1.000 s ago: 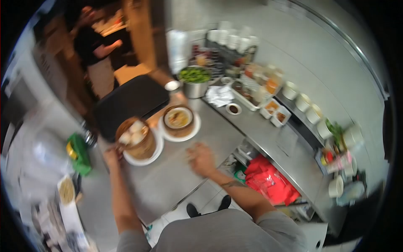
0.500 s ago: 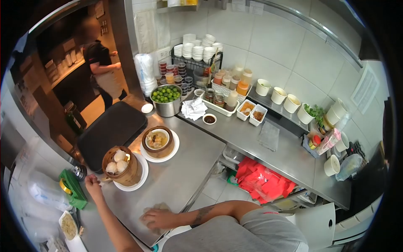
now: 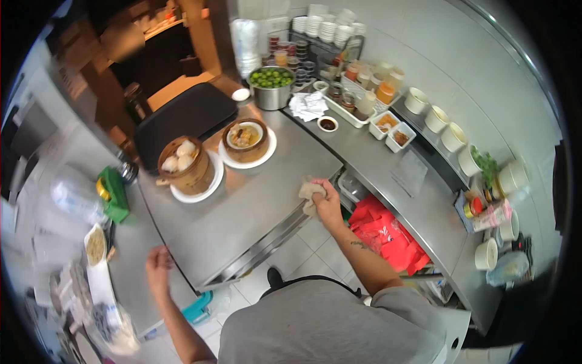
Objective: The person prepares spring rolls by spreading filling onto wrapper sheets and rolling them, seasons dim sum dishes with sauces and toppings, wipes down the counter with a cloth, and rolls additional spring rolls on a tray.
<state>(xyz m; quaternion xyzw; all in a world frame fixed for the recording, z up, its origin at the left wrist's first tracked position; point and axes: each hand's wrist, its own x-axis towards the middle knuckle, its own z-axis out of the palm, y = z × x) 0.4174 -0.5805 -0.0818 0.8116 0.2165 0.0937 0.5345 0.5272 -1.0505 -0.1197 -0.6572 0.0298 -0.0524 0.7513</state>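
Note:
A crumpled beige cloth (image 3: pixel 311 193) is gripped in my right hand (image 3: pixel 327 205), at the right edge of the steel counter (image 3: pixel 242 206). My left hand (image 3: pixel 159 267) is raised by the counter's left side, blurred, its fingers partly curled; whether it holds anything is unclear. Beyond it, a bamboo steamer with white buns (image 3: pixel 185 165) stands on a white plate (image 3: pixel 215 177). To its right, a second steamer with a bowl of food (image 3: pixel 245 139) rests on another white plate (image 3: pixel 270 145).
A black tray (image 3: pixel 188 121) lies behind the steamers, beside a pot of green fruit (image 3: pixel 271 88). Sauce bottles (image 3: pixel 385 91) and food cups line the right counter. A green box (image 3: pixel 114 197) stands at left; red bags (image 3: pixel 388 233) are underneath.
My right hand has moved with the cloth from the counter's near edge to its right edge. My left hand has come back toward me, away from the bun steamer. The other person's torso is no longer visible.

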